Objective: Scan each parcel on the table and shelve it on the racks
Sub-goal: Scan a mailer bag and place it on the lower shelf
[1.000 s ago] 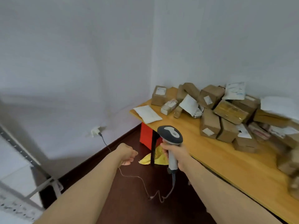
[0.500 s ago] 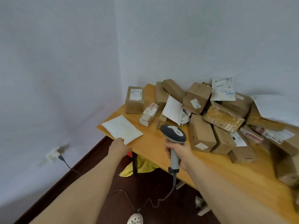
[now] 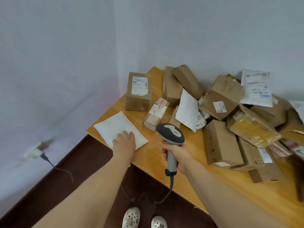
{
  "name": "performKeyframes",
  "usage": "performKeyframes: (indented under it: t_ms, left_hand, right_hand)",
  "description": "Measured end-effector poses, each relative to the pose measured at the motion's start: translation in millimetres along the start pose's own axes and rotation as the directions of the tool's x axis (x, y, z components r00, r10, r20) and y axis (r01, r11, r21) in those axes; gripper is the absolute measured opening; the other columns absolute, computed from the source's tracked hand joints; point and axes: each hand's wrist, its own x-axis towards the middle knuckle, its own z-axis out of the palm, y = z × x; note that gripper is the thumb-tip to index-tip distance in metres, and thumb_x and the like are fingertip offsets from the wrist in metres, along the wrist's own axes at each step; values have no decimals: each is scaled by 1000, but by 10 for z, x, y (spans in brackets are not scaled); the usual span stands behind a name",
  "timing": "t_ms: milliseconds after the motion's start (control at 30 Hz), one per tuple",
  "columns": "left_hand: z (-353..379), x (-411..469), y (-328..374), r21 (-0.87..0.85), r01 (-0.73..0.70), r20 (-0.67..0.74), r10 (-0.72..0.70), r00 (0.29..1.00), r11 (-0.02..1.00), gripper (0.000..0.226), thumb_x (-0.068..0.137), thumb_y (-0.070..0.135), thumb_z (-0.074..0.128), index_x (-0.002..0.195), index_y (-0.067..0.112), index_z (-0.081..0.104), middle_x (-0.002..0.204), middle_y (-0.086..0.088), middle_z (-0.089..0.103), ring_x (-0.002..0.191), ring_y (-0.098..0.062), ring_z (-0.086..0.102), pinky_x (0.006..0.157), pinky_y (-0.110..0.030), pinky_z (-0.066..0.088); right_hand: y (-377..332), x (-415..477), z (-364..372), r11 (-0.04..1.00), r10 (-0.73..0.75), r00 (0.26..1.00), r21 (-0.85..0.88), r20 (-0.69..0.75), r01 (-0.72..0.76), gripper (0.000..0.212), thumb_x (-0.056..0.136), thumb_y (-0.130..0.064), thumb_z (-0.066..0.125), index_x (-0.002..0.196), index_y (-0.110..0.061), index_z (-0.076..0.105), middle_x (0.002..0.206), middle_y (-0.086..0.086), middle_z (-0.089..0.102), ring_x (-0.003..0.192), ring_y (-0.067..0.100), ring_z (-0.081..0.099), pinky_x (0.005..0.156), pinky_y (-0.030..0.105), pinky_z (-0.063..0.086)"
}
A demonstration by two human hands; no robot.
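While the right hand (image 3: 176,153) grips a corded barcode scanner (image 3: 171,140) above the wooden table (image 3: 164,155), the left hand (image 3: 125,141) rests flat, fingers extended, on a white padded mailer (image 3: 115,127).

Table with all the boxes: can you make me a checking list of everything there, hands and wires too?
Surface: wooden table, in the room's corner.
Job's things: white padded envelope flat near the table's corner; pile of cardboard boxes behind it; scanner.
Clutter: nothing seen.
Hands: left hand rests flat on the envelope; right hand grips the scanner.
Cables: scanner cable hangs toward the floor; wall-plug cable runs down the wall.
Surroundings: white walls, dark floor, spotted shoes; racks not in view.
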Motion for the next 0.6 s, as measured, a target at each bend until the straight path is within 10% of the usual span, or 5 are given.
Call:
performKeyframes:
  t_ms: [133, 233, 333, 467, 600]
  left_hand:
    - [-50, 40, -70, -5, -5, -119, 4, 993, 1000, 54, 86, 16, 65, 134, 8, 41, 120, -13, 50, 104, -27, 56, 76, -34, 53]
    - [-361, 48, -313, -344, 62, -81, -96, 992, 937, 46, 94, 7, 46, 139, 14, 39, 132, -9, 45, 116, -26, 49, 86, -34, 48]
    - [-803, 58, -590, -800, 177, -125, -447, 886, 574, 41, 89, 3, 44, 127, 12, 58, 123, -14, 52, 101, -29, 54, 78, -34, 43]
    - [-1355, 0, -895, -936, 139, 330, -665, 670, -324, 28, 76, -8, 39, 86, 4, 62, 72, -6, 53, 75, -24, 51, 64, -30, 43]
    - [-1606, -246, -940, -817, 120, 443, -479, 758, -564, 25, 69, -15, 36, 68, 7, 47, 68, -7, 44, 64, -23, 45, 56, -29, 41]
  right_hand:
    - [-46, 130, 30, 999, 24, 999, -39, 26, -23, 16, 81, -6, 74, 95, -3, 66, 66, 10, 61, 54, 19, 52, 55, 31, 46]
    - [-150, 155, 74, 998, 25, 998, -52, 66, -22, 15, 82, -6, 74, 94, -3, 66, 66, 10, 61, 54, 19, 52, 55, 30, 46]
    - [-334, 120, 128, 999, -3, 994, -38, 109, 7, 12, 81, -6, 75, 86, -3, 65, 67, 11, 61, 56, 19, 53, 55, 31, 46]
    - [-657, -12, 214, 997, -81, 984, 18, 157, 79, 13, 81, -5, 74, 88, -6, 63, 71, 9, 64, 62, 18, 57, 59, 30, 48]
    - [-923, -53, 252, 986, -150, 980, 92, 132, 138, 32, 80, -14, 76, 107, -9, 59, 89, 6, 63, 77, 18, 58, 61, 30, 49]
